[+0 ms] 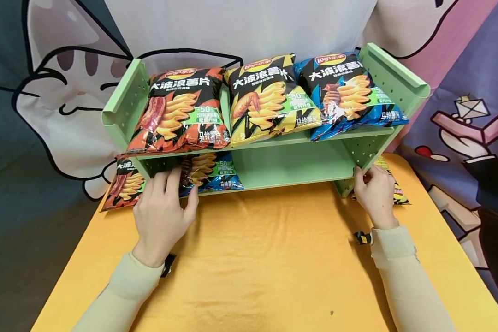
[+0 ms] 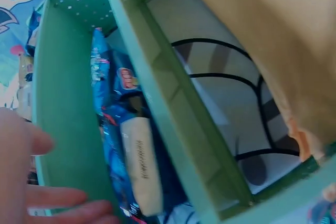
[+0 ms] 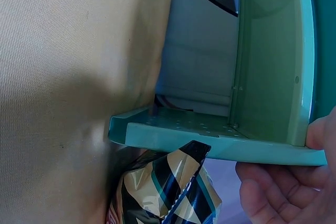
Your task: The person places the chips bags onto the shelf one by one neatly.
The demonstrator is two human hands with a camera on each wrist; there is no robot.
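A green two-tier shelf (image 1: 294, 161) stands at the back of the table. My right hand (image 1: 375, 196) grips the front edge of its right side panel (image 3: 220, 147), thumb on the inner face and fingers outside. My left hand (image 1: 162, 210) is at the left end of the lower tier, in front of a blue chip bag (image 1: 222, 173). In the left wrist view its fingers (image 2: 58, 196) are extended and spread near the lower end of that bag (image 2: 118, 166). The left side panel's lower part is partly hidden behind this hand.
On the upper tier lie a red chip bag (image 1: 180, 110), a yellow one (image 1: 269, 99) and a blue one (image 1: 348, 94). Another red bag (image 1: 124, 186) rests on the table left of the shelf, a yellow bag (image 1: 398, 191) to its right. A yellow cloth covers the table (image 1: 265, 258).
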